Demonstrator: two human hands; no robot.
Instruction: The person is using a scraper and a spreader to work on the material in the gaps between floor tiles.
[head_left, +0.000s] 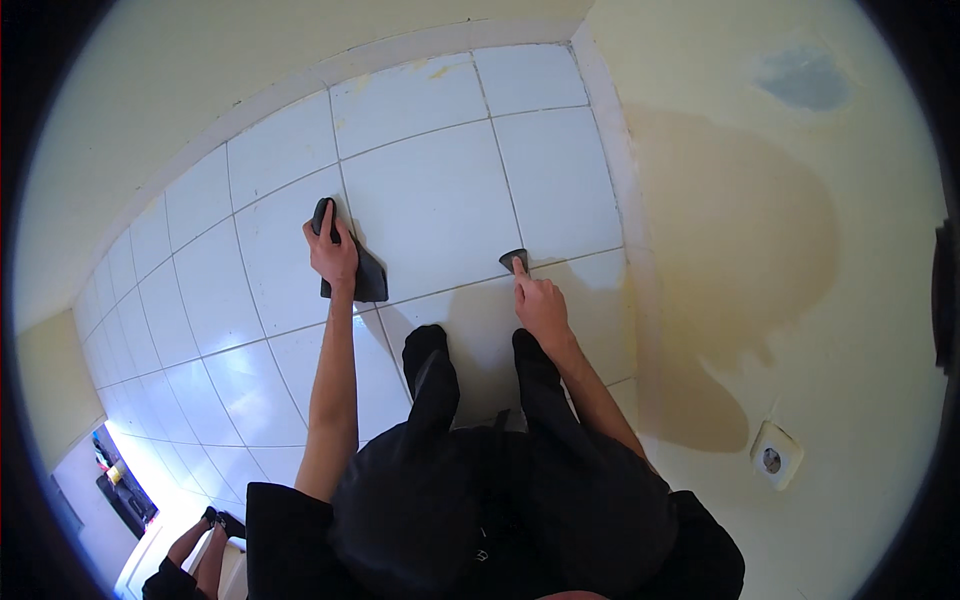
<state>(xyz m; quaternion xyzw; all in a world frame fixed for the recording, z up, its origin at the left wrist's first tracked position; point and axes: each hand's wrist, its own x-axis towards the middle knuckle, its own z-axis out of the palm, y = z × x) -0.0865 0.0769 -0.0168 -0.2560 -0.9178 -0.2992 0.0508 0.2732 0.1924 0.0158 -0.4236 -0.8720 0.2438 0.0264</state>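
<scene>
My left hand (pixel 333 250) is closed around the handle of a black dustpan (pixel 371 281). The dustpan's wide end points toward me, just above the white floor tiles or resting on them; I cannot tell which. My right hand (pixel 541 308) holds a small dark fan-shaped tool (pixel 513 259), with the index finger stretched along it. The tool's wide edge faces away from me, close to a grout line. Its handle is hidden in the hand, so its exact kind does not show.
White tiles (pixel 420 190) cover the floor around my feet in dark socks (pixel 427 345). A pale wall with a pinkish skirting stands ahead, another to the right with a socket (pixel 772 458). At the lower left, another person's bare legs and dark shoes (pixel 225 522) show beside a bright doorway.
</scene>
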